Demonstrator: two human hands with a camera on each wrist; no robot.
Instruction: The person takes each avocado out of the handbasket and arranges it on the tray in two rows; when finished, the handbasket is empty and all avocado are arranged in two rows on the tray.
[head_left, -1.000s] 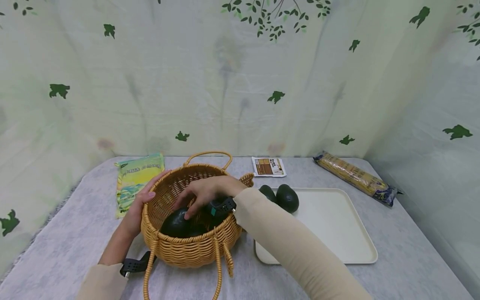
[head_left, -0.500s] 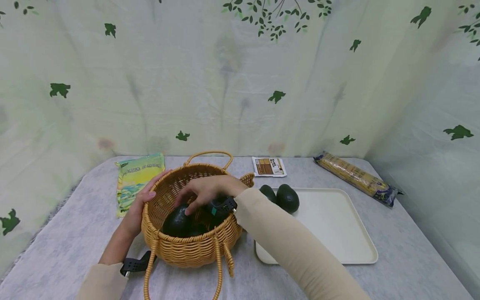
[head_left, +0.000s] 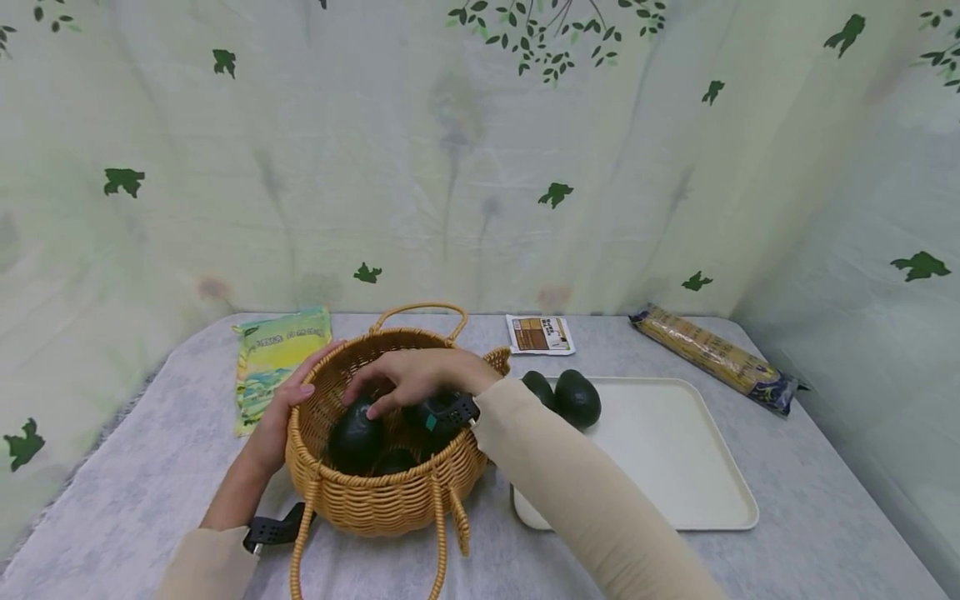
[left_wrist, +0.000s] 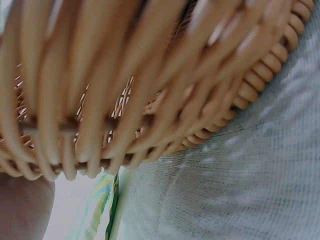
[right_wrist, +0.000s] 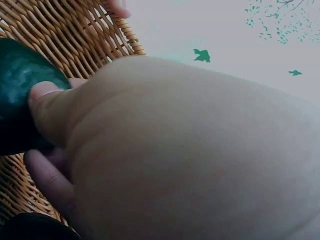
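Note:
A round wicker basket (head_left: 382, 510) stands at the middle left of the table in the head view. My left hand (head_left: 279, 417) holds its left side, thumb over the rim. Inside the basket, my right hand (head_left: 420, 377) reaches in from the right and grips a dark green avocado (head_left: 354, 442) near its top. The right wrist view shows the thumb pressed on that avocado (right_wrist: 25, 90), with the other fingers partly hidden behind it. Another avocado (head_left: 395, 461) lies beside it in the basket, and a further dark one sits under my right wrist, partly covered.
Right of the basket lies a white tray (head_left: 667, 467) with two avocados (head_left: 577, 398) at its back left corner. Behind are a green-yellow packet (head_left: 281, 358), a small white-brown packet (head_left: 540, 334) and a long noodle-like package (head_left: 712, 354). Basket handles (head_left: 441, 542) stick out in front.
The gripped avocado has tipped more upright and shifted slightly inside the basket, showing more of the avocado beside it. My right hand rose a little; the left hand stayed on the rim.

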